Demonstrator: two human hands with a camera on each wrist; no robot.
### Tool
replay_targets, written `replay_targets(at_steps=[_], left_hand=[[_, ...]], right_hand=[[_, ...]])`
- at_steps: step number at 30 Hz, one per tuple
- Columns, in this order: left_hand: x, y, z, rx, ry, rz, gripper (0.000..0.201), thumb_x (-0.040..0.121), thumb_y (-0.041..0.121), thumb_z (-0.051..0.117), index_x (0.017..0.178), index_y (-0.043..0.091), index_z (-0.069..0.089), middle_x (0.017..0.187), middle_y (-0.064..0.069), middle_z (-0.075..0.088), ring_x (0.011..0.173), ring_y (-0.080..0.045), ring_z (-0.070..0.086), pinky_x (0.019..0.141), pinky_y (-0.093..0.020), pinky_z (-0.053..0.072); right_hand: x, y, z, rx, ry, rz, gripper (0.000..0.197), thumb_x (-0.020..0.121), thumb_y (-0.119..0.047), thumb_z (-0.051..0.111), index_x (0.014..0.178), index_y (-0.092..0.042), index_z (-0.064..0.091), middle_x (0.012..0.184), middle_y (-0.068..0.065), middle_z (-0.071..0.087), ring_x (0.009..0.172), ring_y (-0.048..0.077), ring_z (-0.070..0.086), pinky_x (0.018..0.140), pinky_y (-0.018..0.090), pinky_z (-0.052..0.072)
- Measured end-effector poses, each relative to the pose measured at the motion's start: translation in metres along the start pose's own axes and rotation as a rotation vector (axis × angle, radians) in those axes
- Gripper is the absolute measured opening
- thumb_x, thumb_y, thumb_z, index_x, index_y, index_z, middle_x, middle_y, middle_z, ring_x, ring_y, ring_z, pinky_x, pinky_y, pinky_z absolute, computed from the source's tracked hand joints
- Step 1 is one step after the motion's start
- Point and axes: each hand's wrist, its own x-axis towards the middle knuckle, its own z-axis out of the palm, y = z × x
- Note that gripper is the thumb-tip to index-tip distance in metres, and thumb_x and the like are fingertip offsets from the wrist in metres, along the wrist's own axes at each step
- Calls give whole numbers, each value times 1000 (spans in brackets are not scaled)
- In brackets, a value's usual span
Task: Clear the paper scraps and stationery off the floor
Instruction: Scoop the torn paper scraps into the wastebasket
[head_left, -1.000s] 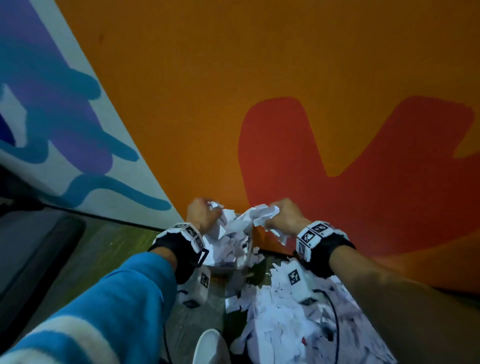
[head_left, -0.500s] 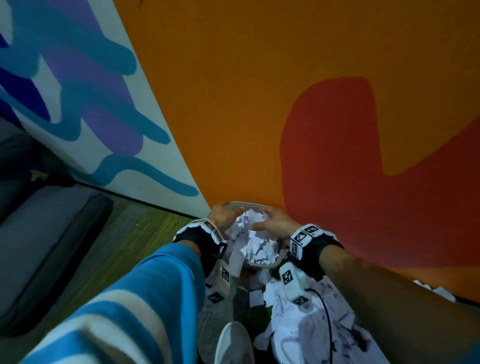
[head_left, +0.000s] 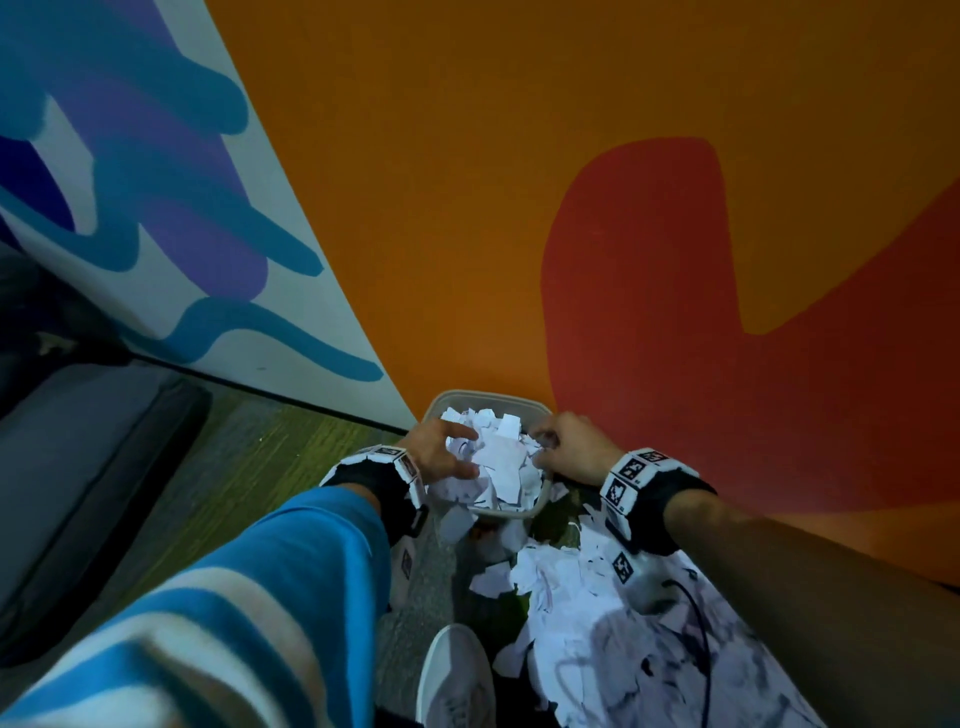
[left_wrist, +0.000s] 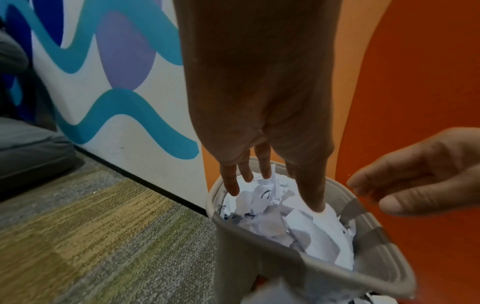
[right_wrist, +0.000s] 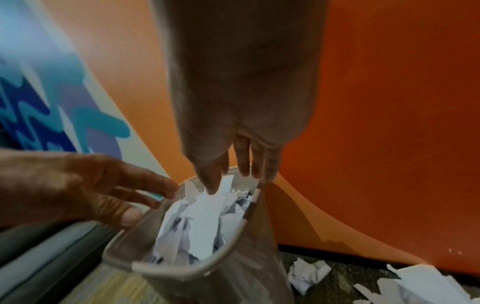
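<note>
While both hands reach down over the bin:
Left hand (head_left: 439, 452): palm down over the bin's left side, fingers spread and nearly straight, tips on the paper, gripping nothing.
Waste bin (head_left: 511, 514): grey, against the orange wall, heaped with paper scraps (head_left: 498, 457).
Right hand (head_left: 569, 447): over the right rim, fingers loosely extended, apart, pressing scraps.
Floor scraps (head_left: 587, 587): piled beside the bin, under the right forearm.

We can read no text; the wrist bands (head_left: 636, 470) carry only black-and-white square code markers.
</note>
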Motion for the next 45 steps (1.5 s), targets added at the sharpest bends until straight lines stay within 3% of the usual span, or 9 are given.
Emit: replay_targets(at_steps=[4,8,12,19,28,32,39,42,45], left_hand=[[3,-1,6,235,-156,40,58,73,32,85,128,28,66,137,-2,59,121,-23,58,97,-28,46],[10,6,16,271,-170,45,34,76,27,83,108,20,76,113,2,71,106,-16,65,78,-17,41],[17,11,15,75,-27,43,59,66,40,90,117,17,70,121,1,66,109,-21,61,95,-31,49],[18,8,23,192,-58,39,45,89,32,70,131,17,63,140,-8,57,122,-27,57,96,-27,42],[10,70,8,160,172,224,39,91,36,67,127,20,65,116,-4,69,107,-24,65,84,-26,47],[17,129,34,82,99,320,41,93,35,67,127,12,65,114,-10,70,107,-26,66,84,-28,49],[50,222,154,233,-188,366,49,91,44,66,129,13,63,109,-11,70,112,-29,63,89,-30,48],[71,239,229,156,-297,417,81,75,73,64,125,9,65,116,-11,68,113,-29,63,88,-30,49],[83,254,289,207,-408,445,62,89,47,68,137,10,55,139,-10,55,128,-26,52,96,-24,40]], right_hand=[[1,4,15,-152,-87,-110,48,83,-28,72,126,-8,62,123,10,66,99,24,67,83,35,55],[6,3,25,-208,-117,-160,32,81,-28,67,96,-1,60,97,18,66,85,32,65,73,47,54],[14,2,27,-184,-61,-184,38,82,-30,65,116,-15,60,108,3,65,94,24,65,72,35,53],[19,2,33,-363,-175,-152,24,82,-33,62,86,-10,55,82,7,60,75,26,57,55,33,39],[-26,33,-52,-160,-55,-79,53,90,-40,66,139,-22,54,136,2,60,124,25,56,101,39,46],[-70,86,-97,-232,-96,56,53,90,-40,68,137,-17,57,134,4,61,123,23,57,102,33,43],[-147,252,-113,-164,-335,363,40,90,-27,71,116,2,65,75,14,67,58,15,58,47,20,46],[-164,322,-99,-165,-343,469,43,89,-37,71,122,-9,64,85,8,69,66,14,62,55,22,47],[-173,387,-67,-152,-300,530,43,88,-49,67,120,-20,62,133,9,58,113,22,59,90,33,48]])
